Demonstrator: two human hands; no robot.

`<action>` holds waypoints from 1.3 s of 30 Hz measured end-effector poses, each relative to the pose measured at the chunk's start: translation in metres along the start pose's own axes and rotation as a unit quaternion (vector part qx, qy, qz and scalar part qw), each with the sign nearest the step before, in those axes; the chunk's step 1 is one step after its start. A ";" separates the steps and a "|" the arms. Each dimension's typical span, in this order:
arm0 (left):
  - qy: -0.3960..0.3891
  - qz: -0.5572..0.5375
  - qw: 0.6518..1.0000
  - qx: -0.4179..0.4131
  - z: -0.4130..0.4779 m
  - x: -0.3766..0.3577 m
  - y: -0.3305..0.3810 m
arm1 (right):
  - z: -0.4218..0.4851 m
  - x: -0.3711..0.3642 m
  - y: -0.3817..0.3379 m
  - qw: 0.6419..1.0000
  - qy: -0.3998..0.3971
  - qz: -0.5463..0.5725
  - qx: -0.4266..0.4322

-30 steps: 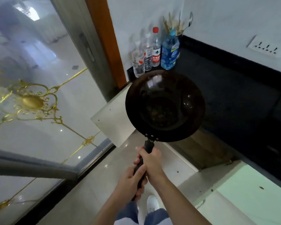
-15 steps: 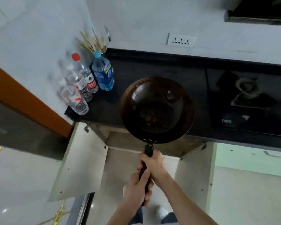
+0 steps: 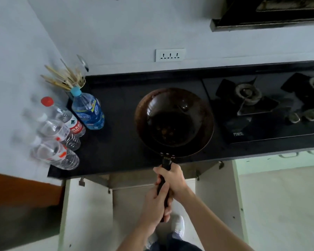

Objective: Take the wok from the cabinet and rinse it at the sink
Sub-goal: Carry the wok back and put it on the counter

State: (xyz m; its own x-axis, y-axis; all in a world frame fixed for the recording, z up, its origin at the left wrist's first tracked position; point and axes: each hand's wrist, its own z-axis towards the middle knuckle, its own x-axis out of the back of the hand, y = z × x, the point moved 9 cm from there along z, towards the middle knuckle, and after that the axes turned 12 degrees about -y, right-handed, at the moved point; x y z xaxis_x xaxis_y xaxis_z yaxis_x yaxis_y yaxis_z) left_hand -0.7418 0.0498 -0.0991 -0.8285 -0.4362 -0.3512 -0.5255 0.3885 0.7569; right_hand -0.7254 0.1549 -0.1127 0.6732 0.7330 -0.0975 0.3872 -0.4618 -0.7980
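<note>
The wok (image 3: pixel 174 120) was already out of the cabinet (image 3: pixel 91 211), whose two doors stood open below the black counter (image 3: pixel 120 142), so the first part of the task looked done. The rinsing was not yet begun, as far as one could judge: no sink and no tap were visible in this view, only the gas stove (image 3: pixel 252 105) to the right and some plastic bottles (image 3: pixel 62 134) in the left corner. The wok was held in the air above the counter, its bowl facing up, with some dark residue at the bottom. Both hands were closed around its long black handle (image 3: pixel 166 164), which pointed back toward the person. The right hand (image 3: pixel 172 180) gripped the handle nearer to the bowl, and the left hand (image 3: pixel 156 203) gripped it just behind, touching the right one. The bowl therefore lay in front of the hands, away from the body. What remained, I think, was to carry it to the sink and wash it.
</note>
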 end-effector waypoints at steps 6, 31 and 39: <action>0.005 0.005 1.000 0.000 0.033 0.005 0.025 | 0.035 0.006 -0.021 0.999 -0.016 0.034 -0.006; 0.026 0.000 0.999 0.023 0.086 0.012 0.059 | 0.090 0.026 -0.046 0.998 -0.030 0.039 -0.049; 0.036 0.091 0.994 0.054 0.080 0.014 0.068 | 0.084 0.032 -0.055 0.993 -0.066 -0.014 -0.096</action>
State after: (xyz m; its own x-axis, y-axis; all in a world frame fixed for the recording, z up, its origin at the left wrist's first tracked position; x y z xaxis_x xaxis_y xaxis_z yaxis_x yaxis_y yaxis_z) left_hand -0.8040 0.1348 -0.0967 -0.8973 -0.4070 -0.1707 -0.3896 0.5487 0.7397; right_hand -0.7781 0.2453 -0.1218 0.5761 0.8007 -0.1639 0.5263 -0.5169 -0.6752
